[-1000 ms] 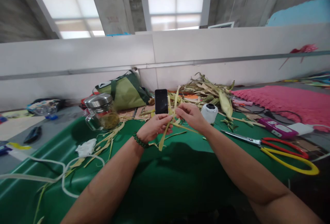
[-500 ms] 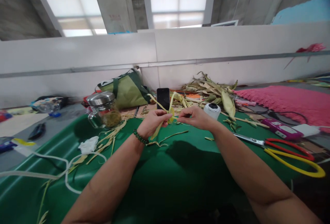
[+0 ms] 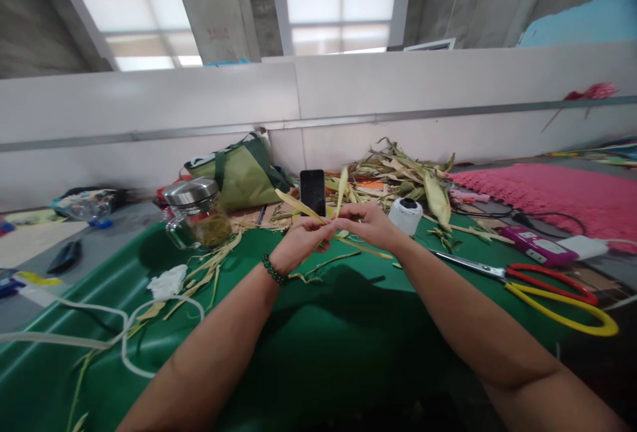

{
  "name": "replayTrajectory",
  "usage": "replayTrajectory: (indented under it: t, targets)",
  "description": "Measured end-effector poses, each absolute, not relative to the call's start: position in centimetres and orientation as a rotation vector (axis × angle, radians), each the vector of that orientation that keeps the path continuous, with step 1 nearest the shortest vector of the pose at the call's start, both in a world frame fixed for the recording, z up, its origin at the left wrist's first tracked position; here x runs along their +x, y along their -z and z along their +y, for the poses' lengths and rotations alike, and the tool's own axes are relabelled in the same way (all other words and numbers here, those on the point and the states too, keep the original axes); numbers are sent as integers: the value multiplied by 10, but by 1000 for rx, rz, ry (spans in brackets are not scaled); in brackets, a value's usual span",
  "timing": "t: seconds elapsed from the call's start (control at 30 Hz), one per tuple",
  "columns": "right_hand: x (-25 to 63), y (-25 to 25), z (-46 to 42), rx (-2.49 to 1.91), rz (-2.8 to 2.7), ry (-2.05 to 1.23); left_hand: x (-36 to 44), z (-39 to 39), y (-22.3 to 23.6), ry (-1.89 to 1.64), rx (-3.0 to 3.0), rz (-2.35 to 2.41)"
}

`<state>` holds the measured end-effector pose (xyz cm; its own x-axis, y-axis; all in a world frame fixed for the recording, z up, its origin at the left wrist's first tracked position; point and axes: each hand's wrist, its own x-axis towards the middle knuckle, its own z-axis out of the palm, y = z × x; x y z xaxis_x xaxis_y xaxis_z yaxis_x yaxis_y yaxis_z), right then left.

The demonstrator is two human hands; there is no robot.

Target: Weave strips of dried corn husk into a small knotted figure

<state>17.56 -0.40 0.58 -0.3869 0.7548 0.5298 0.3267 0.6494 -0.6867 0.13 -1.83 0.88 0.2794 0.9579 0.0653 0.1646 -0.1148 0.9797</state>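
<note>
Both my hands meet above the green table cover (image 3: 323,352), fingers pinched on thin yellowish corn husk strips (image 3: 298,205). My left hand (image 3: 298,243), with a dark green bead bracelet at the wrist, grips the strips from the left. My right hand (image 3: 368,223) pinches them from the right. One strip end points up and left, another (image 3: 341,192) stands up between the hands, and a third trails down to the right.
Behind the hands: a black phone (image 3: 312,192), a glass jar with metal lid (image 3: 195,214), a green bag (image 3: 239,173), a corn husk pile (image 3: 403,176), a small white round device (image 3: 405,214). Scissors (image 3: 537,286) with red and yellow handles lie right. White cord (image 3: 99,329) and husk scraps lie left.
The hands have come closer together and the strips have been turned; one end now sticks out up-left and another stands upright. The long strip that hung below the left hand no longer hangs there.
</note>
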Motion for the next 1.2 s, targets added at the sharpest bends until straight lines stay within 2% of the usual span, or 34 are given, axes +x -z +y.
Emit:
replayTrajectory:
  t: [0.1,0.4,0.7,1.2]
  targets:
    - [172,-5,-4,-815,-1848,-679,2,-22,-8,-915,1565,1058]
    - [170,-3,-4,-883,-1764,-573,0,-22,-11,-918,1478,944]
    - [171,-6,-8,-767,-1958,-1080,-3,-16,-9,-1002,1521,872]
    - [184,-8,1,-939,-1687,-1120,-16,-14,-16,-804,1680,903]
